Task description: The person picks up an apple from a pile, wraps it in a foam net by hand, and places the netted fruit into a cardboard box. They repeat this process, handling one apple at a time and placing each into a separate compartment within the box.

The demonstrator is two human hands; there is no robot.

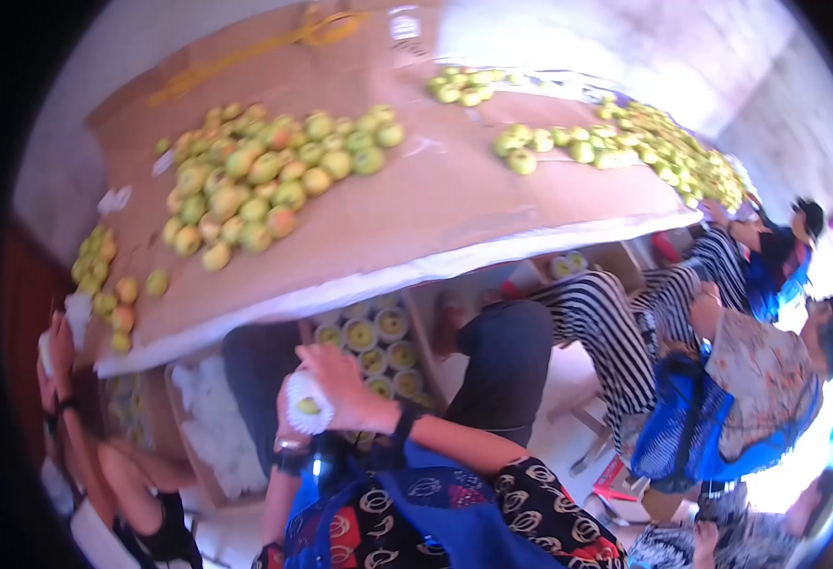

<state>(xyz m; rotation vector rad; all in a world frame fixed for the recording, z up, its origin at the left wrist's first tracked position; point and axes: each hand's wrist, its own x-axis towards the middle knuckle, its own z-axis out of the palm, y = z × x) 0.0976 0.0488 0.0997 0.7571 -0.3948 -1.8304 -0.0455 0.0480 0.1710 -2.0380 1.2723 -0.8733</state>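
Observation:
Above my lap I hold a yellow-green apple in a white foam net sleeve. My right hand is closed over its top and side. My left hand holds it from the left and below, its fingers mostly hidden behind the fruit and net. Below the hands, between my knees, stands a cardboard box with rows of apples in foam nets. To its left, another box contains a heap of white foam nets.
A cardboard-covered table carries a large apple pile ahead and a longer pile at right. A co-worker's hands are at far left. Other people sit along the right. A box stands under the table.

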